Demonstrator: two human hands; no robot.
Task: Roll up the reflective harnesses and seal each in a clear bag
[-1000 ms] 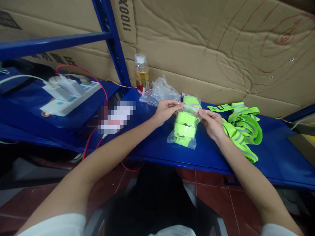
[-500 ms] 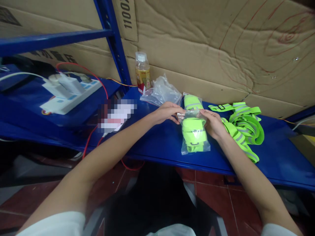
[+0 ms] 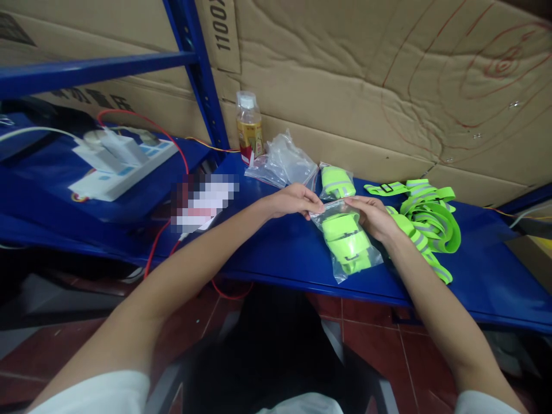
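My left hand (image 3: 295, 200) and my right hand (image 3: 371, 216) both pinch the top edge of a clear plastic bag (image 3: 348, 241) that holds a folded neon-green reflective strap. The bag lies on the blue shelf (image 3: 284, 253), angled down to the right. Just behind it sits a second bagged neon strap (image 3: 337, 180). A loose heap of neon-green reflective straps (image 3: 425, 221) lies right of my right hand.
A pile of empty clear bags (image 3: 282, 164) and a bottle of yellow liquid (image 3: 249, 127) stand at the back by the blue post (image 3: 196, 69). A white power strip (image 3: 121, 164) with a red cable lies at the left. Cardboard lines the back wall (image 3: 388, 86).
The bagged strap came down from a raised position onto the shelf and swung its lower end to the right. Both hands moved closer together along its top edge.
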